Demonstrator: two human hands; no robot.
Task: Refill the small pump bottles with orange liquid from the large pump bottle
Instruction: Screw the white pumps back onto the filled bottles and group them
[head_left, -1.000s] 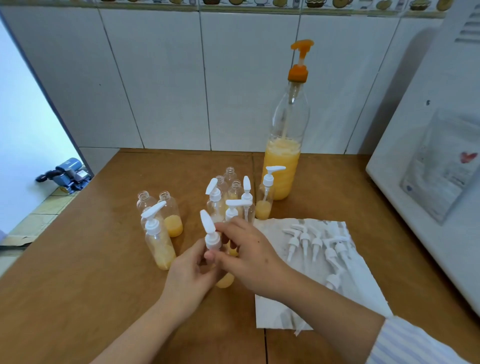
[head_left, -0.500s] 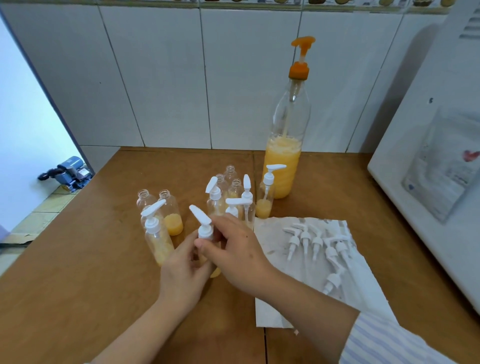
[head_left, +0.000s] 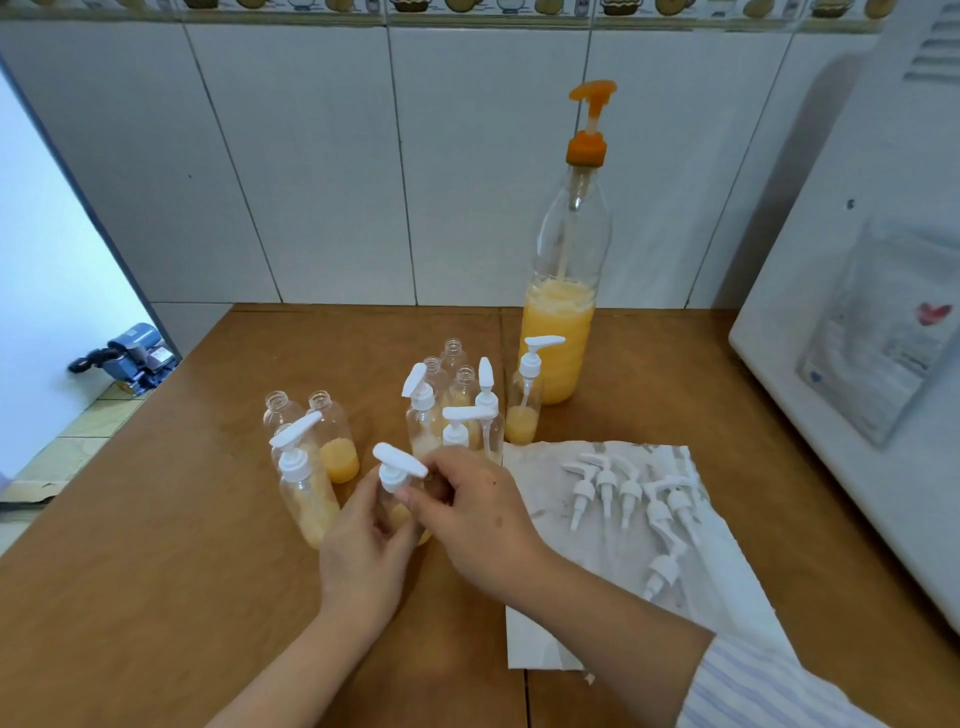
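Change: held small bottle (head_left: 402, 512) now further left, beside the capped bottle (head_left: 306, 499); pump head (head_left: 399, 465) turned. Left hand (head_left: 363, 551) wraps the bottle body, at the table's (head_left: 156, 571) front centre. Right hand (head_left: 478, 512) pinches the pump collar. Step judged: screwing on the cap. Advice: keep bottle upright, twist collar only. Large pump bottle (head_left: 563, 312) stands behind. Loose pumps (head_left: 628, 493) lie on paper (head_left: 545, 623).

Small bottle (head_left: 402, 512) body mostly hidden behind left hand (head_left: 363, 551), right hand (head_left: 480, 519).
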